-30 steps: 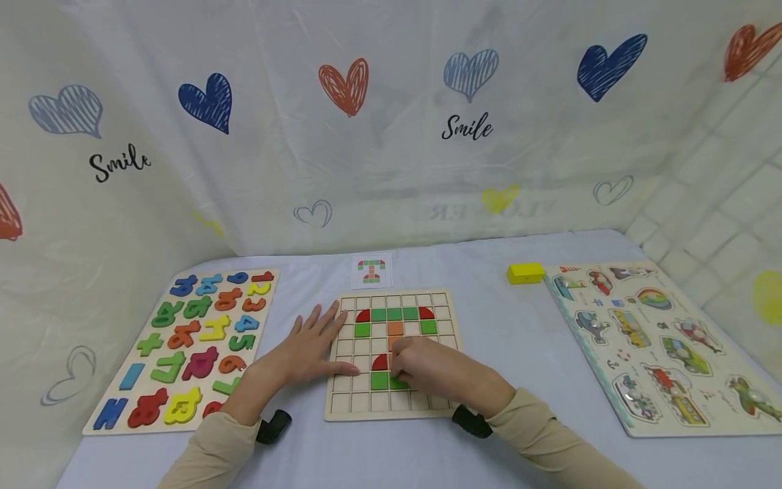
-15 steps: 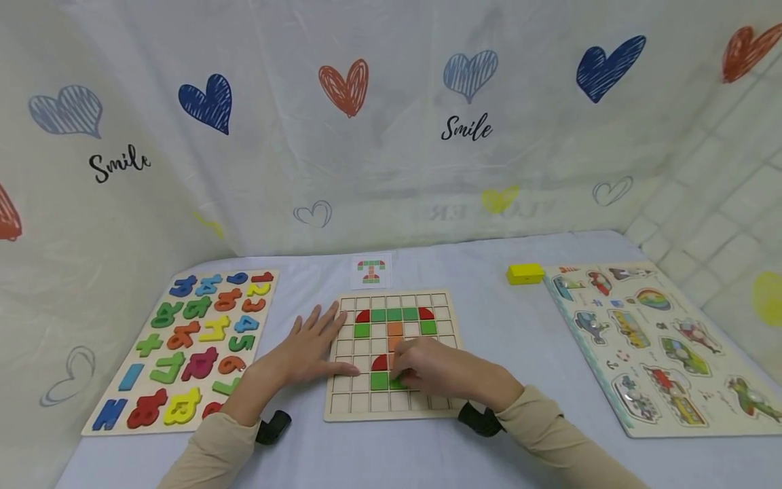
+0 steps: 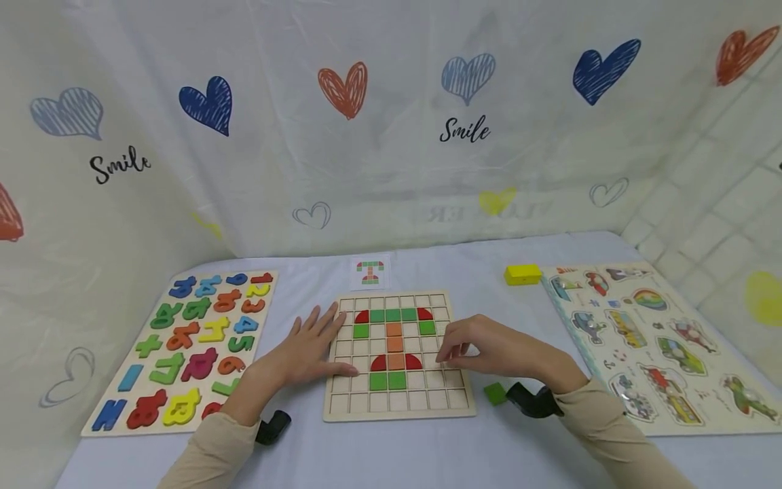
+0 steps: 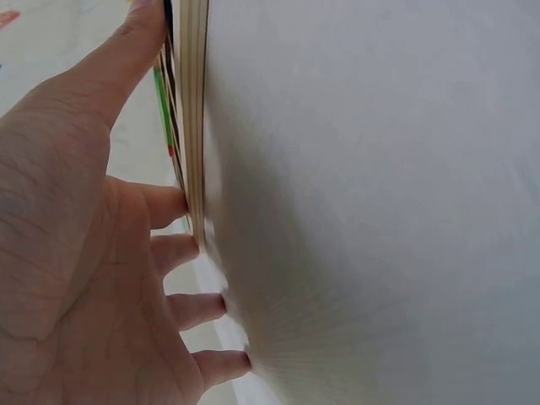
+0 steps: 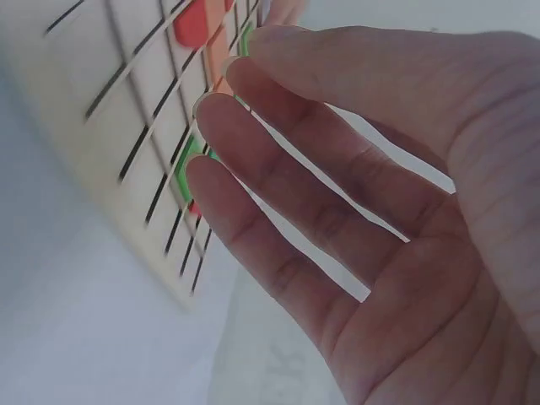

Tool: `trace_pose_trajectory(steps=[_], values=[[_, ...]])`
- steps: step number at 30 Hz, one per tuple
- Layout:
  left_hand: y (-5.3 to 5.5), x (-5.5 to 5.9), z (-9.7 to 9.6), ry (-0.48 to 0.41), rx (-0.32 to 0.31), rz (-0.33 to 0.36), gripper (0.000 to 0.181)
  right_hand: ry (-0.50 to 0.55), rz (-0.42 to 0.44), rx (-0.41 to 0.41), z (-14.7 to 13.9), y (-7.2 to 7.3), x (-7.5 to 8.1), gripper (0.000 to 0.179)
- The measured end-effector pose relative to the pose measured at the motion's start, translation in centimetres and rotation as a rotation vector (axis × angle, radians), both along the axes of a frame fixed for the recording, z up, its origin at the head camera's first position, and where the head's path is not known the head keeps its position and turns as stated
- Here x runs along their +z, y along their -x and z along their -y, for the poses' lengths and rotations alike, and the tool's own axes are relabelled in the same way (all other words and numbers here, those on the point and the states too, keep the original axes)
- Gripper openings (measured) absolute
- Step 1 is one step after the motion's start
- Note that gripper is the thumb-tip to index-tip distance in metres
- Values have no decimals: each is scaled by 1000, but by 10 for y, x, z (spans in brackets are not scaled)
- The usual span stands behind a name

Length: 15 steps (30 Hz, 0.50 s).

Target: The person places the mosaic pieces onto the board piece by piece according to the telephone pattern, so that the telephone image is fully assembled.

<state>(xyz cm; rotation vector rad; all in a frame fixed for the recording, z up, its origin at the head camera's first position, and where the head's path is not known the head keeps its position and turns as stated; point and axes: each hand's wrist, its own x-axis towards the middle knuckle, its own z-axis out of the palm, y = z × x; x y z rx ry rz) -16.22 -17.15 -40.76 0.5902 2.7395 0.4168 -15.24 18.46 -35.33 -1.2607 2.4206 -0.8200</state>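
Observation:
A wooden grid board [image 3: 360, 404] lies in the middle of the table, with red, green and orange tiles forming a T shape. My left hand [image 3: 308, 346] spreads its fingers along the board's left edge, thumb on the near left squares; in the left wrist view its fingers [image 4: 198, 310] reach down past the board's side. Over the board's right part, my right hand [image 3: 485, 345] has bent fingers and holds nothing, as its fingertips [image 5: 211, 110] in the right wrist view show. A loose green square tile [image 3: 495, 393] lies on the cloth below it, right of the board.
A picture card [image 3: 370, 272] with a T pattern lies behind the board. At the left is a number board [image 3: 137, 326]; at the right, a picture puzzle board [image 3: 611, 370]. A yellow block [image 3: 523, 274] sits at the back right.
My right hand has moved right, away from the lower tiles, uncovering a green square, a red rounded piece and the orange column. The loose green tile now shows. My left hand stays put.

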Motion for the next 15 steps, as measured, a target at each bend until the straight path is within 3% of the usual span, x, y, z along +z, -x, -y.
trace_pose_trajectory(steps=[7, 15], values=[[0, 0, 1, 12, 7, 7, 113, -47, 77, -75, -38, -7, -3, 13], [2, -2, 0, 23, 3, 7, 115, -50, 150, -50, -54, -14, -18, 20]])
